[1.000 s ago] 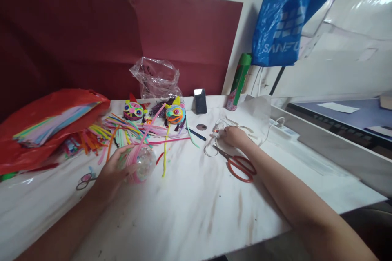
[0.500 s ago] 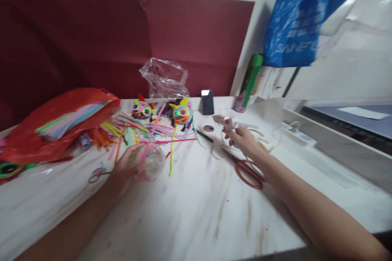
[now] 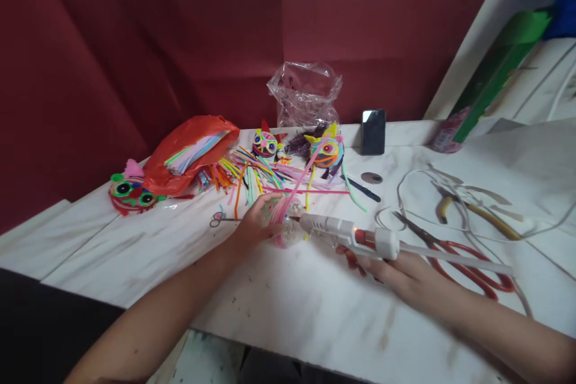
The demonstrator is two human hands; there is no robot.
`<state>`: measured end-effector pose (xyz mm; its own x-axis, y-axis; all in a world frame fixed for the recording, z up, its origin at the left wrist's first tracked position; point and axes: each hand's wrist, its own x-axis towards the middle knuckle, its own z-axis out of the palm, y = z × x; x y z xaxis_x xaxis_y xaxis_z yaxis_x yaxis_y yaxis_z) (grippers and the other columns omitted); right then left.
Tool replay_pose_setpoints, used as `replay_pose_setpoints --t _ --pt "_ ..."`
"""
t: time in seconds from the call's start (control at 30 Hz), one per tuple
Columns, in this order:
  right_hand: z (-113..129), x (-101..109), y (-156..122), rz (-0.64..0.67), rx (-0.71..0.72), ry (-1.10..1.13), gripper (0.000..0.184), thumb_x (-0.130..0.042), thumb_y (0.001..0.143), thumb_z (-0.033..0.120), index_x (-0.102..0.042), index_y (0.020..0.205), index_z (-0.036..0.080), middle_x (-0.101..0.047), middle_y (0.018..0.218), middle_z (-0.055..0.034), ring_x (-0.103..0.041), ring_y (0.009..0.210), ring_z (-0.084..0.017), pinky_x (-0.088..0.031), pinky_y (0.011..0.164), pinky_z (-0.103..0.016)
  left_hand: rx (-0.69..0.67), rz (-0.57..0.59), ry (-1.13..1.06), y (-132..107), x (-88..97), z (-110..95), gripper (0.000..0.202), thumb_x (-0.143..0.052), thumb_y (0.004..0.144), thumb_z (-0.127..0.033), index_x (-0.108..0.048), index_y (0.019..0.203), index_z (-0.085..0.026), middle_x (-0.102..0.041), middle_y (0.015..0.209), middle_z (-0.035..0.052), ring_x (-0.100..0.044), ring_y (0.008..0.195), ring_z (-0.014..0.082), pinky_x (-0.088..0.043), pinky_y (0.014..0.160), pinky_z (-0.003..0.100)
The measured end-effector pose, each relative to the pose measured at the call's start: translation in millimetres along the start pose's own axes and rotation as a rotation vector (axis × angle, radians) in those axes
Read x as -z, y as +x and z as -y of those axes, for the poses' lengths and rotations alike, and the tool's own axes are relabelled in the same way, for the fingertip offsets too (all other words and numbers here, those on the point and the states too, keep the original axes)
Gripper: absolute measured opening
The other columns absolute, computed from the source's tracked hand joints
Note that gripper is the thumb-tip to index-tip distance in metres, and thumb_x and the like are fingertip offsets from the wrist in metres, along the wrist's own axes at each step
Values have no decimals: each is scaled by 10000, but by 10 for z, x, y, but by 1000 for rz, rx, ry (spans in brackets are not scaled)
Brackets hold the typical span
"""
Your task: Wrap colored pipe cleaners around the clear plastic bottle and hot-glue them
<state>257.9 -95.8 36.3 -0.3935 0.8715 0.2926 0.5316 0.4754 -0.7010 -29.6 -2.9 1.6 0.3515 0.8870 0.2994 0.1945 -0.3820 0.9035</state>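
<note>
My left hand (image 3: 253, 229) is closed around a clear glittery ball (image 3: 288, 229) wrapped with pink pipe cleaners, resting on the white table (image 3: 288, 312). My right hand (image 3: 396, 273) grips a white hot glue gun (image 3: 355, 234), its nozzle pointing left and touching the ball. A glue stick pokes out of the gun's back to the right, and its white cord (image 3: 418, 177) loops over the table behind.
Loose coloured pipe cleaners (image 3: 252, 177) and two finished owl-like balls (image 3: 326, 150) lie behind. A red bag of paper (image 3: 189, 153), a green-eyed figure (image 3: 130, 192), small scissors (image 3: 220, 219), red-handled scissors (image 3: 468, 264), pliers (image 3: 477, 210), a phone (image 3: 373, 131) and a clear bag (image 3: 306, 93) surround them.
My right hand picked the glue gun up from the right of the table and brought it left to the ball. My left hand kept hold of the ball. The view swung left.
</note>
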Motion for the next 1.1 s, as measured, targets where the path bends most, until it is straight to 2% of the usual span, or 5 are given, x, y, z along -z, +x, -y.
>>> replay_pose_setpoints --t 0.1,0.3,0.63,0.9,1.1 --pt "36 -8 9 -13 57 -12 387 -434 916 495 -710 881 226 -700 704 -65 -662 666 -220 -573 639 -328 -13 19 41 -8 -7 -42 732 -769 651 -552 -525 1257 -223 -573 1314 110 -512 1252 318 -378 1074 458" --pt "82 -11 6 -30 102 -42 375 -409 928 460 -699 847 237 -699 717 -70 -663 651 -223 -580 649 -336 -22 35 61 -18 -17 -82 730 -784 645 -534 -529 1256 -228 -573 1320 114 -527 1239 319 -406 1049 444" --pt "105 11 -2 -24 77 -73 362 -413 915 449 -693 824 238 -732 805 -84 -695 704 -235 -589 682 -341 9 47 69 -44 -39 -160 751 -778 641 -557 -509 1253 -216 -573 1306 119 -562 1190 309 -444 1005 420" --pt "74 19 -20 40 23 -96 401 -383 934 458 -698 970 212 -735 864 -91 -691 783 -233 -577 754 -350 26 37 21 -32 -35 -122 762 -797 617 -556 -523 1246 -224 -558 1314 118 -514 1230 332 -384 1048 460" --pt "125 49 -32 86 -16 -81 400 -378 923 497 -666 952 221 -728 866 -81 -691 798 -233 -578 733 -347 -11 36 41 -38 -33 -130 709 -786 654 -521 -533 1245 -224 -557 1317 101 -495 1251 320 -364 1062 431"
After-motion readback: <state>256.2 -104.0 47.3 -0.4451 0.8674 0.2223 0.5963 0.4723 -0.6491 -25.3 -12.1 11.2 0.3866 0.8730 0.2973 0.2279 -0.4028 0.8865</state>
